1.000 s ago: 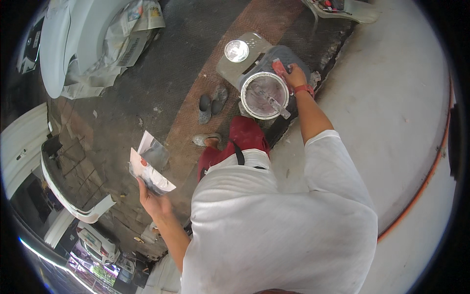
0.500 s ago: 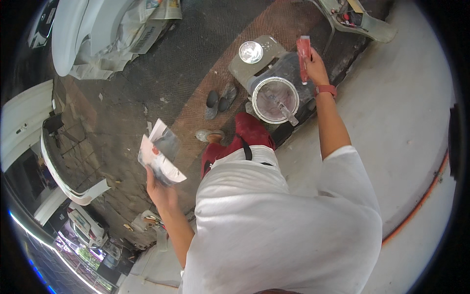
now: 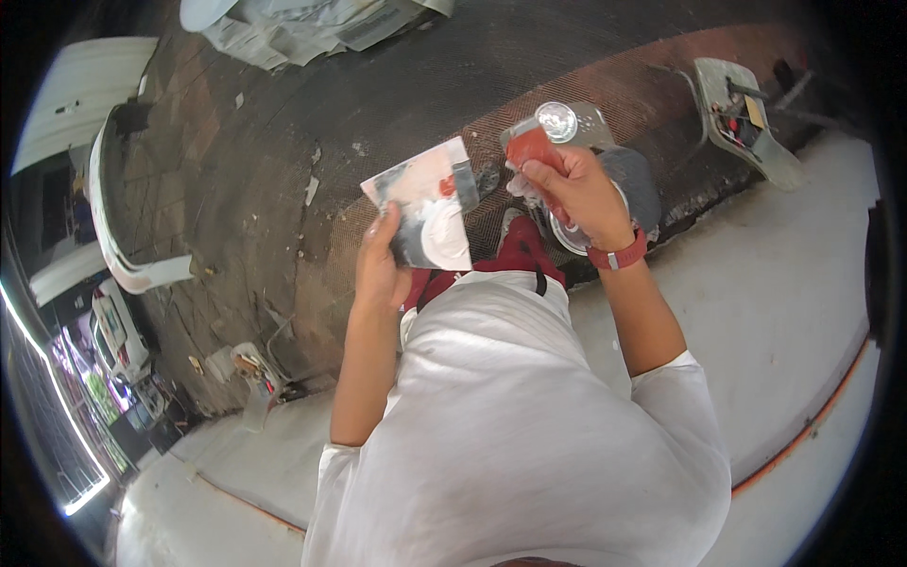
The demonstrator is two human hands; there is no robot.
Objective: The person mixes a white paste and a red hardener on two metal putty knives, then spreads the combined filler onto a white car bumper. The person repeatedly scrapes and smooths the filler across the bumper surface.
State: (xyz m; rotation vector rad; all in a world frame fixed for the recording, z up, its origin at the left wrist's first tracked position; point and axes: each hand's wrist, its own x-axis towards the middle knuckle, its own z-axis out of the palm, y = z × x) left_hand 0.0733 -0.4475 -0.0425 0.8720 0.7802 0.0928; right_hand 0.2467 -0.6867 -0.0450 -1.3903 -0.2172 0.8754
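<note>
My left hand (image 3: 381, 257) grips a flat mixing board (image 3: 385, 181) by its near left edge, thumb on top. Pale putty (image 3: 444, 236) is smeared over the board, with a small red dab (image 3: 448, 186) on it. To the right of the board, my right hand (image 3: 588, 194) is closed around a red tube (image 3: 532, 146), whose wide flat end points up and left. The two hands are apart, and the tube does not touch the board. Below my right hand stands an open round can (image 3: 570, 244), mostly hidden by the hand and wrist.
A grey stool (image 3: 593, 128) holds a shiny round lid (image 3: 556, 121). Farther right, an upturned chair (image 3: 746, 123) has tools on it. Paper-covered car parts (image 3: 312, 28) lie at the far side; a white bumper (image 3: 118, 255) is on the left. A low pale ledge (image 3: 746, 312) runs along the right.
The hands have come closer together: the left with the board moved right and farther away, the right with the tube moved left and down. The view has shifted too.
</note>
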